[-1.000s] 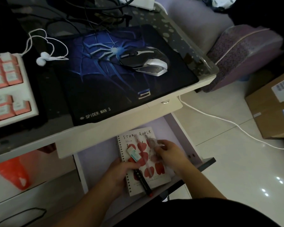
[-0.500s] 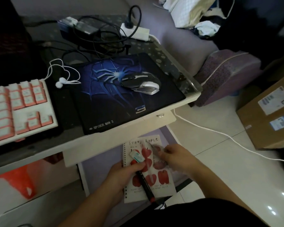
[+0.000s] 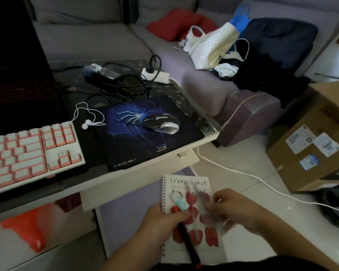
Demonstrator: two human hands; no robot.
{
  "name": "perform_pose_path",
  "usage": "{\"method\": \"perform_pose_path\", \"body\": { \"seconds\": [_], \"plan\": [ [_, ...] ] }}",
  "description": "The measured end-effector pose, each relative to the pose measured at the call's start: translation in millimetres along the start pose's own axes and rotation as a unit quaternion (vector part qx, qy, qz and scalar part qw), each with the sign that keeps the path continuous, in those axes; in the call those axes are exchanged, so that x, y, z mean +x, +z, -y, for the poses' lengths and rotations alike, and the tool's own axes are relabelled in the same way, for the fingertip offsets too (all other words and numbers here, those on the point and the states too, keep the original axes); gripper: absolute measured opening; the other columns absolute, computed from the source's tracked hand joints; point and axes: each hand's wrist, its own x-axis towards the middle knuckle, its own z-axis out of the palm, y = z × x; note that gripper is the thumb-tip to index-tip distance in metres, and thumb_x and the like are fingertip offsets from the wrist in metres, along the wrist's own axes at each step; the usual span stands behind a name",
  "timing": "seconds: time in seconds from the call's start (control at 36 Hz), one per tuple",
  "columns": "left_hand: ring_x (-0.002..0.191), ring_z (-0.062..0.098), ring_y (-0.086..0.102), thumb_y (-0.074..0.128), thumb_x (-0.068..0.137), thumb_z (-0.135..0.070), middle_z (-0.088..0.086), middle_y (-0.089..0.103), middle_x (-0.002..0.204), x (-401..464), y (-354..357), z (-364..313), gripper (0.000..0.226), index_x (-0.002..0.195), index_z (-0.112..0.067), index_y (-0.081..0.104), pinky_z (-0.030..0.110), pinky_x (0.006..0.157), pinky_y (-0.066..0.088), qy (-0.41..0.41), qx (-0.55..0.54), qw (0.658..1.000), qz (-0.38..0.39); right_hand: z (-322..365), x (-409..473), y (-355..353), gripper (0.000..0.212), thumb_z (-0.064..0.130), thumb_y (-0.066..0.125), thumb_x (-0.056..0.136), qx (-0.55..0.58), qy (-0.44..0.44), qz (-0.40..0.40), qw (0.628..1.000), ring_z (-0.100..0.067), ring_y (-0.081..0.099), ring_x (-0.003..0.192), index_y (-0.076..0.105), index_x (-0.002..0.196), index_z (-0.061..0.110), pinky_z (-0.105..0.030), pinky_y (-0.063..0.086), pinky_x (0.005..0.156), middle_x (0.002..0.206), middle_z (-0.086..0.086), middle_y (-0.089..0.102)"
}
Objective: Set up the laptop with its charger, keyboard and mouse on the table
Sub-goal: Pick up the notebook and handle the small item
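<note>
On the glass-topped table (image 3: pixel 202 116) the dark laptop (image 3: pixel 18 75) stands open at the left, with a pink and white keyboard (image 3: pixel 27 151) in front of it. A black and silver mouse (image 3: pixel 161 124) sits on the blue spider mouse pad (image 3: pixel 143 132). The charger brick (image 3: pixel 104 74) and tangled cables lie behind, near a white power strip (image 3: pixel 157 75). Below the table edge my left hand (image 3: pixel 162 220) grips a spiral notebook (image 3: pixel 192 218), a black and red marker (image 3: pixel 188 241) and a small white eraser (image 3: pixel 179 200). My right hand (image 3: pixel 235 210) pinches clear pens against the notebook's cover.
White earphones (image 3: pixel 88 124) lie between keyboard and pad. An open drawer (image 3: pixel 125 208) juts out under the table. A white cable (image 3: pixel 243 173) runs across the floor. Cardboard boxes (image 3: pixel 311 145) stand at the right; a sofa (image 3: pixel 184 51) with bags and clothes lies behind.
The view has tilted up and back, showing the sofa and laptop. Both hands have lifted the notebook and pens slightly out of the drawer toward me.
</note>
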Motion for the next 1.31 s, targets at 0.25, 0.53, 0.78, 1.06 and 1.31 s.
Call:
{"method": "perform_pose_path", "body": {
  "seconds": [0.25,0.53,0.78,1.06,1.31],
  "plan": [
    [0.087,0.028,0.081,0.086,0.085,-0.015,0.010,0.083,0.094,-50.7,4.2,-86.0,0.021,0.105,-0.014,0.082,0.049,0.088,0.064,0.109,0.011,0.994,0.011,83.0,-77.2,-54.5,0.033,0.029,0.071,0.097,0.027,-0.109,-0.023,0.993,-0.027,0.080,0.095,0.072,0.119,0.004,-0.040,0.063,0.082,0.103,-0.013,0.082],
    [0.079,0.032,0.081,0.086,0.086,-0.019,0.015,0.082,0.090,-82.2,-56.7,-159.8,0.032,0.113,-0.005,0.074,0.046,0.072,0.067,0.140,0.030,0.987,-0.068,193.0,-49.9,-27.6,0.030,0.025,0.072,0.101,-0.009,-0.159,-0.033,0.987,-0.028,0.077,0.084,0.076,0.110,-0.003,-0.034,0.061,0.069,0.098,-0.019,0.082],
    [0.084,0.033,0.079,0.089,0.083,-0.029,0.012,0.080,0.097,-53.7,-110.5,-183.6,0.039,0.111,-0.010,0.070,0.053,0.078,0.066,0.182,0.045,0.965,-0.185,244.8,7.9,16.2,0.034,0.032,0.068,0.104,-0.009,-0.175,-0.030,0.984,-0.023,0.082,0.081,0.073,0.116,0.001,-0.042,0.067,0.079,0.091,-0.010,0.083],
    [0.077,0.016,0.063,0.063,0.100,-0.039,0.004,0.070,0.095,-22.9,-125.0,-205.1,0.030,0.108,-0.011,0.070,0.027,0.058,0.045,0.194,0.156,0.929,-0.273,280.2,54.7,40.5,0.022,0.027,0.073,0.096,-0.097,-0.216,-0.154,0.959,-0.016,0.071,0.063,0.076,0.088,0.006,-0.032,0.059,0.063,0.075,-0.003,0.077],
    [0.106,0.030,0.062,0.051,0.072,-0.046,0.017,0.058,0.131,-38.0,-108.9,-189.8,0.074,0.131,-0.003,0.055,0.033,0.070,0.046,0.184,0.227,0.904,-0.312,262.4,46.9,30.4,0.018,0.008,0.064,0.089,-0.113,-0.247,-0.169,0.947,-0.035,0.078,0.091,0.080,0.093,0.003,-0.050,0.065,0.090,0.090,-0.012,0.081]
  ]
}}
